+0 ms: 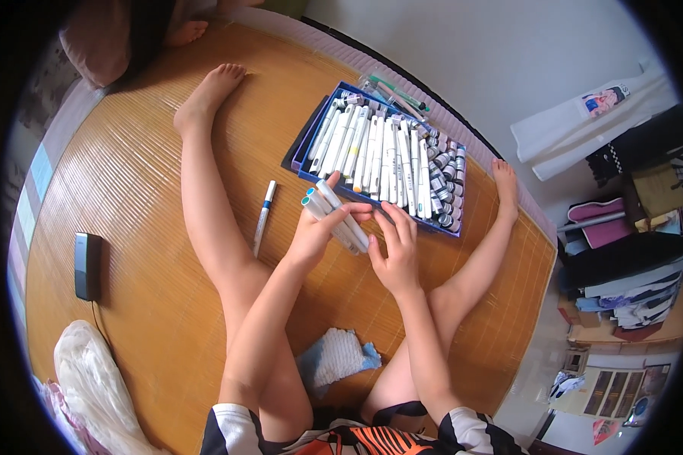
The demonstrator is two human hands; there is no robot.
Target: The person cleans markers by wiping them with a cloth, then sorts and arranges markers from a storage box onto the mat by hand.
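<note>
My left hand is closed around a small bundle of white markers, whose ends with blue discs point up and away from me. Close by, my right hand has its fingers apart, its thumb and fingertips at the bundle's lower right end. Whether the right thumb presses on a marker is hard to make out. Just beyond both hands stands a blue box, with rows of white markers lying in it and several more standing end-up at its right. A single white marker with a blue band lies on the mat left of my hands.
A crumpled white-and-blue cloth lies between my legs. A dark box-shaped device with a cord and a white plastic bag are at left. Pens lie behind the box. Another person's foot shows at far left.
</note>
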